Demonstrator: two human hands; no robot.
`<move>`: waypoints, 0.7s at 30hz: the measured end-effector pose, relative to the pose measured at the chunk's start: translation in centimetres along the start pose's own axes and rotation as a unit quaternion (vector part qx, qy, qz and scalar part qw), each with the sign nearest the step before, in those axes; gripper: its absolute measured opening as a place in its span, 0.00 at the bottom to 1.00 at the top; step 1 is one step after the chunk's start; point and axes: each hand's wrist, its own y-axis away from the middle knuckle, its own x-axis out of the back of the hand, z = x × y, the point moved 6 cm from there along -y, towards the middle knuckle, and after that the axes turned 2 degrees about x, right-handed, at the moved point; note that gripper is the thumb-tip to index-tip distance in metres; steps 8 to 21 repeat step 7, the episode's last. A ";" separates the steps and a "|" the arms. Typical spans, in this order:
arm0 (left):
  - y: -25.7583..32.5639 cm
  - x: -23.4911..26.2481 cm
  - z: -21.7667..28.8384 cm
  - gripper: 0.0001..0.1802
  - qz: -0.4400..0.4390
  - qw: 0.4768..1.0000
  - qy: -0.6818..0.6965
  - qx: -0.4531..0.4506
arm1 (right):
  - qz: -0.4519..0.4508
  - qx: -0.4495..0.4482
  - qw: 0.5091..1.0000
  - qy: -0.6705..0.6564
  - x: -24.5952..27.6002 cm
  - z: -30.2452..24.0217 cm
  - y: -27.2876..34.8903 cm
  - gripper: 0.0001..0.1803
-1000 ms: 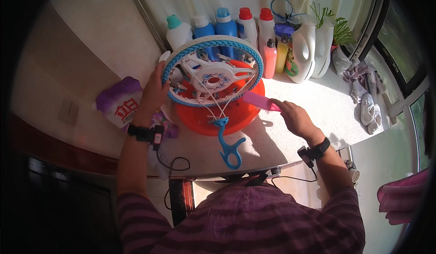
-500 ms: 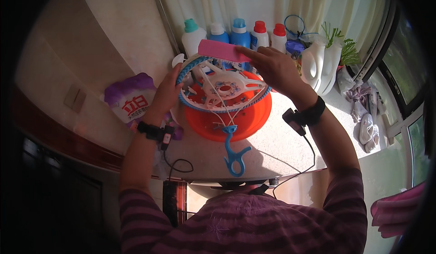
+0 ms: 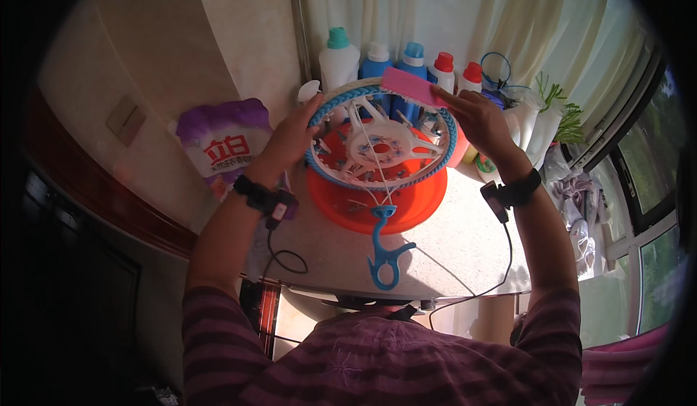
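Observation:
A round clip hanger (image 3: 361, 147), with a white spoked middle and a blue-and-white rim, is held up at a tilt. My left hand (image 3: 294, 136) grips its rim on the left. At the far right of the rim, my right hand (image 3: 481, 121) holds a pink block-shaped scrubber (image 3: 412, 88) against it; whether this is a sponge or a brush I cannot tell. White cords run from the hanger down to its blue hook (image 3: 385, 250), which dangles toward me. Under the hanger stands an orange-red basin (image 3: 348, 214), partly hidden.
Several detergent bottles (image 3: 339, 63) line the back by the curtain. A purple-and-white detergent bag (image 3: 225, 136) stands at the left. Green plant stalks (image 3: 563, 116) and white shoes (image 3: 579, 243) are on the right, near the window. Cables hang from both wrist straps.
My head view has shifted, so the whole scene sits further right. The hanger faces me more squarely, and the pink scrubber has moved a little rightward along the rim. Both hands keep their hold.

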 end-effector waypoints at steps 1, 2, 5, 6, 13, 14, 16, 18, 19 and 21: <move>0.1 -0.1 -0.2 0.34 -0.003 1.000 0.008 0.009 | 0.004 0.013 1.000 0.006 -0.4 -0.8 -0.9 0.30; 0.1 -0.2 -0.5 0.34 -0.005 1.000 0.025 0.017 | 0.014 0.032 0.999 0.009 -0.6 -1.7 -2.0 0.29; -0.4 -0.6 -1.1 0.35 -0.019 0.998 0.019 0.049 | -0.005 0.066 0.996 0.055 -1.6 -4.2 -4.7 0.30; -0.5 -0.7 -1.2 0.36 -0.025 0.998 0.005 0.053 | 0.005 0.089 0.994 0.069 -1.5 -5.1 -5.4 0.30; -0.5 -0.8 -1.3 0.37 -0.034 0.997 -0.006 0.067 | -0.017 0.067 0.995 0.078 -1.1 -5.2 -5.5 0.30; -0.5 -0.8 -1.3 0.37 -0.034 0.997 -0.006 0.067 | -0.017 0.067 0.995 0.078 -1.1 -5.2 -5.5 0.30; -0.5 -0.8 -1.3 0.37 -0.034 0.997 -0.006 0.067 | -0.017 0.067 0.995 0.078 -1.1 -5.2 -5.5 0.30; -0.5 -0.8 -1.3 0.37 -0.034 0.997 -0.006 0.067 | -0.017 0.067 0.995 0.078 -1.1 -5.2 -5.5 0.30; -0.5 -0.8 -1.3 0.37 -0.034 0.997 -0.006 0.067 | -0.017 0.067 0.995 0.078 -1.1 -5.2 -5.5 0.30; -0.5 -0.8 -1.3 0.37 -0.034 0.997 -0.006 0.067 | -0.017 0.067 0.995 0.078 -1.1 -5.2 -5.5 0.30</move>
